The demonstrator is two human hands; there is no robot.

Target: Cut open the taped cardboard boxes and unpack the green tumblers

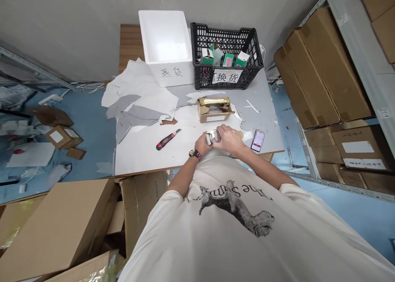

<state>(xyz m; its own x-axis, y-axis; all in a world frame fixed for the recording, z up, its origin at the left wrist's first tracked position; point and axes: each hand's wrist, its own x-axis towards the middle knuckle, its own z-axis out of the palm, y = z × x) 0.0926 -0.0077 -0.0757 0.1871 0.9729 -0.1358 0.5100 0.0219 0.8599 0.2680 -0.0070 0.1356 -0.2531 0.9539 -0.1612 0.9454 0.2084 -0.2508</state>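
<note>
At the front edge of the table, my left hand (203,144) and my right hand (230,139) are closed around a small white and silver object (212,137). Its kind cannot be made out, since fingers cover much of it. Just beyond it stands an opened small cardboard box (215,118), with torn flaps and a pale label on its front. A red and black utility knife (166,141) lies to the left, its blade showing. To the right of my right hand is a phone (257,141) with a lit screen.
A white foam box (175,77) and a black plastic crate (256,64) with several green and white small boxes (228,59) stand at the back. Torn paper (145,115) covers the table's left. Cartons (70,216) crowd the lower left; a loaded shelf (364,92) stands right.
</note>
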